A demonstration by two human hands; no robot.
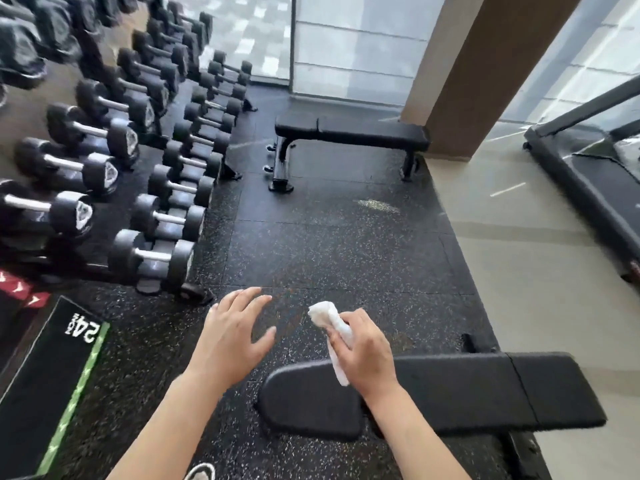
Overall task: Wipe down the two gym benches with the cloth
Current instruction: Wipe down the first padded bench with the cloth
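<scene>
A black padded gym bench [485, 389] lies across the lower right, close below me. A second black bench [363, 133] stands farther off, near the window and a tan pillar. My right hand [363, 351] grips a crumpled white cloth [327, 318] above the left part of the near bench; one end of the cloth sticks out past my fingers and the other hangs under my palm. My left hand [232, 337] hovers over the floor to the left of the near bench, fingers spread and holding nothing.
A rack of black dumbbells [149, 188] runs along the left side. A black plyo box marked 24 [52, 386] sits at lower left. A treadmill [588, 178] stands at right on the pale floor. Speckled black rubber flooring [329, 244] stretches between the benches.
</scene>
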